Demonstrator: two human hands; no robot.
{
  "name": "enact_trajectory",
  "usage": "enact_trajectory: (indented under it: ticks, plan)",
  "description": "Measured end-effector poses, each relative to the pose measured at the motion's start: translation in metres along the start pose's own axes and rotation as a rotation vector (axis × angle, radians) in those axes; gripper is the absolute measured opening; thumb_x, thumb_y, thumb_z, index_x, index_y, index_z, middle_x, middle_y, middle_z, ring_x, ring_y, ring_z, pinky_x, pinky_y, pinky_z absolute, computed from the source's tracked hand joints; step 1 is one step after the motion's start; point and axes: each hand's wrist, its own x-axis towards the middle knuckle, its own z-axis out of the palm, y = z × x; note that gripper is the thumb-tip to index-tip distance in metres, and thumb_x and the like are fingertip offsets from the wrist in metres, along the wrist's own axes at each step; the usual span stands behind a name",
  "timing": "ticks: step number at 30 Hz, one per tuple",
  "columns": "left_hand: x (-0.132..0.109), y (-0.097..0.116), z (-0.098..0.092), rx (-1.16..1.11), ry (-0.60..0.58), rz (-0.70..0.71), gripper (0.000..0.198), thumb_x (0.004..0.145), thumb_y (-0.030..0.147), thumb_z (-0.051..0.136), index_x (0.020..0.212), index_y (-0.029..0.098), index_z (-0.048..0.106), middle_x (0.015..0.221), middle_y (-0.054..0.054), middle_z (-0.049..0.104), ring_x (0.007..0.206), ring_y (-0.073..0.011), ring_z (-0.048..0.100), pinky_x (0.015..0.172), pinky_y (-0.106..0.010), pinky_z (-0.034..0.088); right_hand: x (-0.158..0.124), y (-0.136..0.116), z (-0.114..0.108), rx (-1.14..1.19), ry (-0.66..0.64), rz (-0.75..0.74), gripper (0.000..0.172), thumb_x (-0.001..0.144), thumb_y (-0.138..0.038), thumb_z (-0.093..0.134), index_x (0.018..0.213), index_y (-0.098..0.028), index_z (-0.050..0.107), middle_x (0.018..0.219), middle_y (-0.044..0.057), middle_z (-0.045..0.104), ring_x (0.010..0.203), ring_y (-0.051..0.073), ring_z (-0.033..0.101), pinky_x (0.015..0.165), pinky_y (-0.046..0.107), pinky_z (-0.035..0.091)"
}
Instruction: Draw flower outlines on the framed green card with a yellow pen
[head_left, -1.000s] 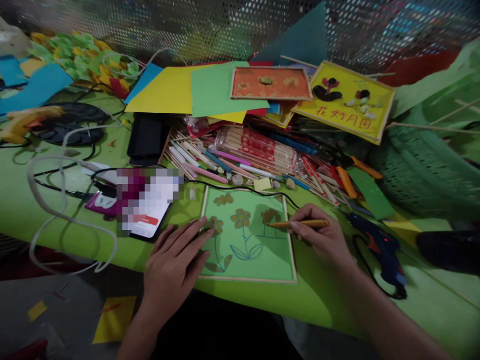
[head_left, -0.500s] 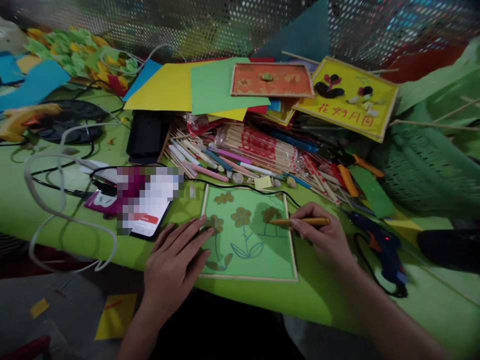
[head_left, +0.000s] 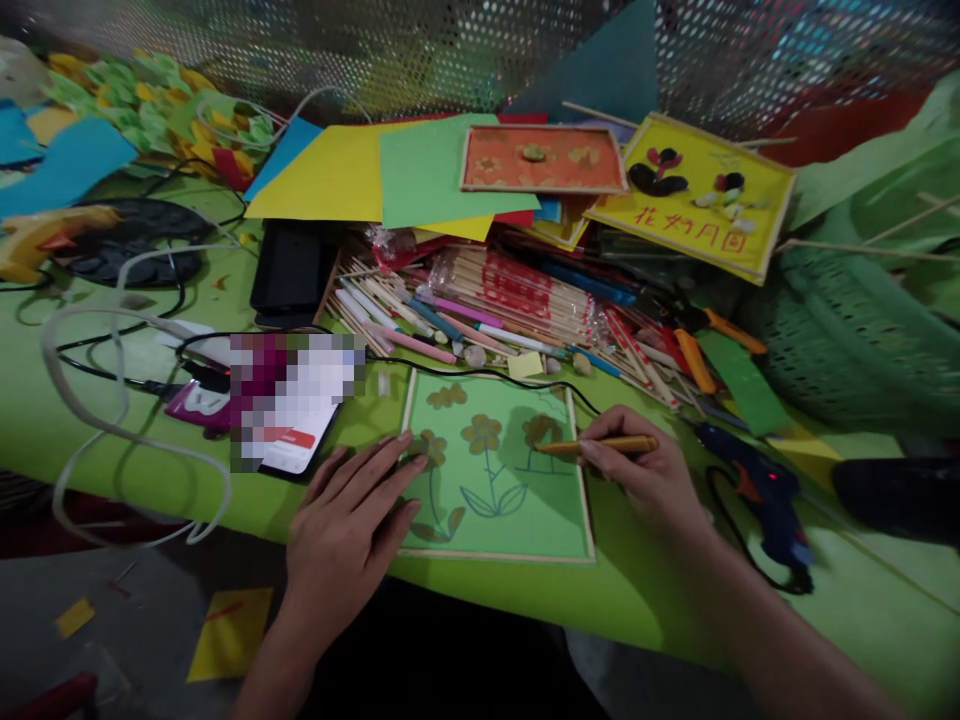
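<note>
A green framed picture [head_left: 517, 510] with drawn flowers lies near the front edge of the lime-green table [head_left: 660, 590]. My left hand [head_left: 349, 530] lies flat, fingers stretched, pressing the picture's left edge. My right hand [head_left: 645, 475] is closed on an orange pen [head_left: 600, 446], whose tip touches the rightmost flower on the picture.
A phone [head_left: 289, 440] lies left of the picture among white and black cables [head_left: 112, 400]. Behind it are a pile of sticks and pens [head_left: 510, 310], coloured paper sheets [head_left: 375, 180] and two framed crafts [head_left: 701, 195]. A blue glue gun [head_left: 765, 500] lies at right, beside a green basket [head_left: 847, 340].
The pen tip has shifted very slightly on the rightmost flower. My left hand has stayed where it was.
</note>
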Motion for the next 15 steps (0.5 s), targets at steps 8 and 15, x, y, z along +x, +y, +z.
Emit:
enact_trajectory:
  ticks: [8, 15]
  plan:
    - [0.0011, 0.0010, -0.0004, 0.004, -0.001, 0.003, 0.039, 0.100, 0.023, 0.055, 0.138, 0.028, 0.060, 0.148, -0.003, 0.060, 0.130, -0.0238, 0.061, 0.113, -0.046, 0.041, -0.0013, 0.0022, -0.0018, -0.003, 0.004, 0.015, 0.010, 0.087, -0.030, 0.076, 0.083, -0.023, 0.069, 0.069, -0.001, 0.063, 0.057, 0.013, 0.051, 0.054, 0.027, 0.039]
    - [-0.0006, 0.0003, -0.0020, 0.008, 0.003, 0.006, 0.038, 0.100, 0.022, 0.056, 0.138, 0.028, 0.060, 0.148, -0.003, 0.060, 0.130, -0.0236, 0.061, 0.114, -0.046, 0.039, -0.0040, 0.0004, -0.0019, -0.005, -0.045, 0.036, 0.011, 0.085, -0.030, 0.077, 0.082, -0.023, 0.070, 0.069, -0.001, 0.062, 0.059, 0.013, 0.052, 0.055, 0.026, 0.040]
